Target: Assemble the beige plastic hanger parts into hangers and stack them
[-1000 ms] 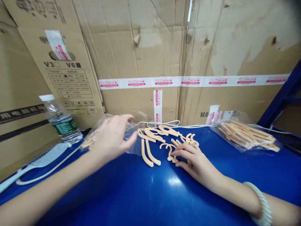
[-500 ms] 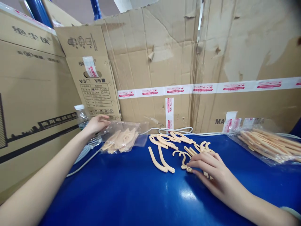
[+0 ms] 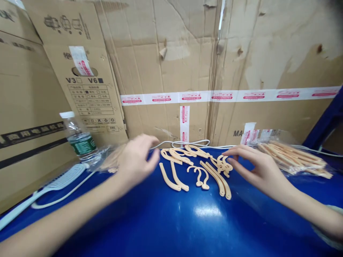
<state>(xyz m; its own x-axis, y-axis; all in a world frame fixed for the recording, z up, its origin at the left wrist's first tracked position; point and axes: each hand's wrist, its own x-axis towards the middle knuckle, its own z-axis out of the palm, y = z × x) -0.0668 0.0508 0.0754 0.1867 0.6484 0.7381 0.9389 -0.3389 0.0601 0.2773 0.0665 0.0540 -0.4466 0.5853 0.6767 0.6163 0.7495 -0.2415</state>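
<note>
My left hand (image 3: 138,157), smeared by motion, is in the air in front of a clear bag of beige plastic parts (image 3: 111,159), thumb apart from the fingers and nothing seen in it. My right hand (image 3: 254,166) reaches in from the right, thumb and forefinger slightly apart at a small cluster of beige hooks (image 3: 223,164). Whether it touches them is unclear. Left of it lie two long curved beige strips (image 3: 217,178), two loose hooks (image 3: 202,178) and two shorter curved strips (image 3: 170,180). Behind these are several looped beige pieces (image 3: 178,156).
At the left stand a water bottle (image 3: 81,139) and a pale blue hairbrush (image 3: 61,180). A clear bag of long beige strips (image 3: 294,157) lies at the right. Cardboard sheets (image 3: 166,71) wall the back of the blue table (image 3: 171,221); a white cable (image 3: 203,142) runs along them.
My left hand has come rightward from beside the bag and bottle. My right hand has drawn back from the loose hooks to the cluster behind, uncovering the long strips. The view has shifted right.
</note>
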